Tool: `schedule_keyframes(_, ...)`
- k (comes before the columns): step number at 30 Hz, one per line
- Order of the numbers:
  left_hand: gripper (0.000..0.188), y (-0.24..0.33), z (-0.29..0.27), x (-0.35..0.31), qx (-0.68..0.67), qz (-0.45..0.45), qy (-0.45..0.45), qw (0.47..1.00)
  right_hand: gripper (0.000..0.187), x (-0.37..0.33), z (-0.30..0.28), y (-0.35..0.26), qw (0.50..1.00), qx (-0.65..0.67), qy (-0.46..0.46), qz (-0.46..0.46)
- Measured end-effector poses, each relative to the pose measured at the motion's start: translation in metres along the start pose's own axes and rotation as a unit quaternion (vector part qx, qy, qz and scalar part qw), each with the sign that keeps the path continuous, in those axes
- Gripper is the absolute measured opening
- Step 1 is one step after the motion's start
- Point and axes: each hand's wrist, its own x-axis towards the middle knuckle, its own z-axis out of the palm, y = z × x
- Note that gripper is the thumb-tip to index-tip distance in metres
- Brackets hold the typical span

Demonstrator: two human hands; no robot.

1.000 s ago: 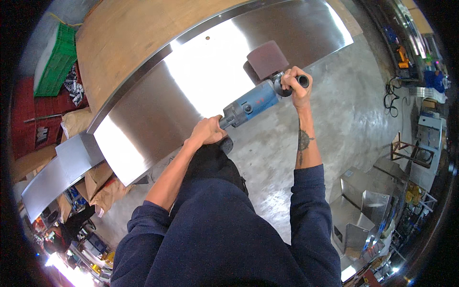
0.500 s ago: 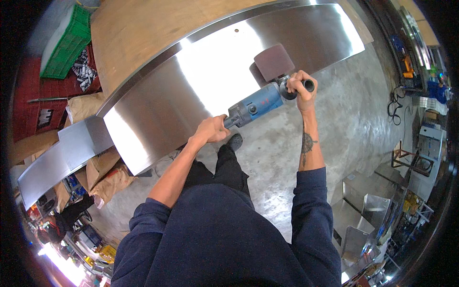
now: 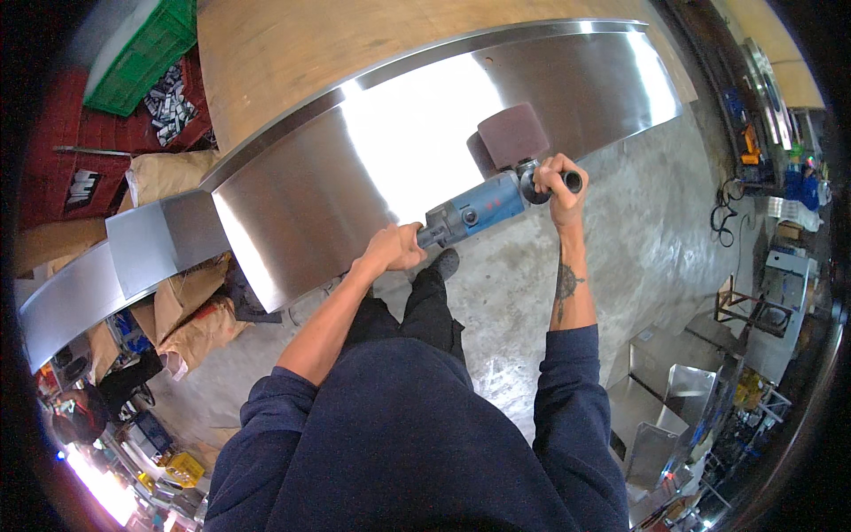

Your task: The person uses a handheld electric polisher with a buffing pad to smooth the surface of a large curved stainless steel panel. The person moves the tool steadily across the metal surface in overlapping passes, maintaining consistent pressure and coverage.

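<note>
Fingers hugged a long blue-grey tool (image 3: 486, 210). The left hand (image 3: 395, 248) held its near end, the right hand (image 3: 560, 193) its far, round black handle (image 3: 573, 183).

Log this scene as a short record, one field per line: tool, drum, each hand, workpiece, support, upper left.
Tool: blue power tool
Drum: reddish-brown drum, at the tool's far end, over the sheet; contact unclear
Left hand: closed around the tool's rear grip
Right hand: closed around the black side handle, near the drum
Workpiece: shiny metal sheet with a raised far edge
Support: brown board visible beyond the sheet
Upper left: green crate; small metal pieces
</note>
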Motion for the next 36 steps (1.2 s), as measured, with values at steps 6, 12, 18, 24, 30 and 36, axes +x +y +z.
schedule_keyframes(6,0.076,-0.033,-0.005,-0.028,-0.013,0.001,-0.005,1.000,0.025,-0.021,0.037,-0.003,1.000,0.000,0.005,0.021)
schedule_keyframes(12,0.078,-0.063,-0.006,-0.059,-0.014,0.004,0.003,1.000,0.027,-0.038,0.078,-0.002,1.000,-0.003,-0.010,0.018)
schedule_keyframes(18,0.061,-0.104,-0.006,-0.092,0.003,0.002,0.029,1.000,0.027,-0.058,0.124,0.002,1.000,0.006,-0.023,0.004)
schedule_keyframes(24,0.074,-0.137,-0.012,-0.124,0.011,-0.032,0.005,0.999,0.028,-0.079,0.166,0.000,0.999,0.014,-0.037,0.019)
schedule_keyframes(30,0.074,-0.173,-0.015,-0.159,0.014,-0.035,0.011,0.999,0.028,-0.101,0.214,-0.007,0.999,0.008,-0.039,0.016)
schedule_keyframes(36,0.074,-0.199,-0.030,-0.200,0.011,-0.029,0.009,0.999,0.027,-0.130,0.250,-0.007,0.999,0.000,-0.043,0.020)
